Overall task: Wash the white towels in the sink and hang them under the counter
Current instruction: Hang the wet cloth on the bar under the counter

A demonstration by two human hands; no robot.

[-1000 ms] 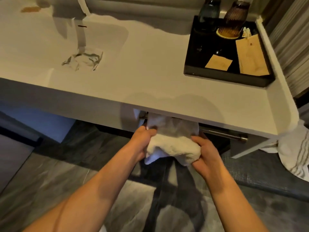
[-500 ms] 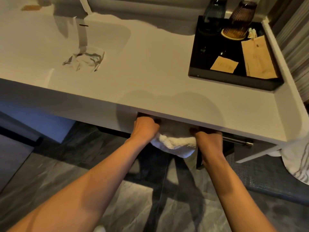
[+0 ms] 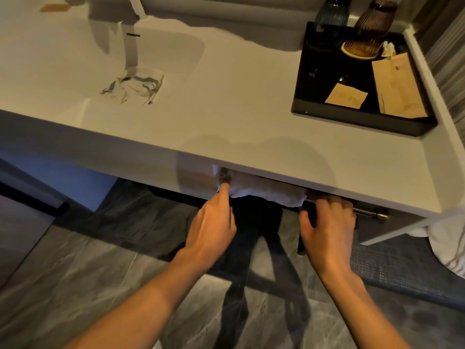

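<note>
Since earlier frame white towel (image 3: 266, 193) goes from bunched to spread over rail (image 3: 370, 213) under table (image 3: 226, 122). Our left hand (image 3: 214, 227) slack, forefinger touching towel's left edge; right hand (image 3: 327, 225) curled at rail beside towel's right end, grip unclear. We judge hanging near done.

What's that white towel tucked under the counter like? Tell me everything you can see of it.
The white towel looks like thick, soft terry cloth, bunched into a low roll. It is draped over a metal rail just beneath the front edge of the counter, which hides its upper part. Its lower edge sags unevenly, lowest at the right. Fingertips of the left hand touch its left end. The right hand sits at its right end, but whether it holds the cloth is unclear.
</note>
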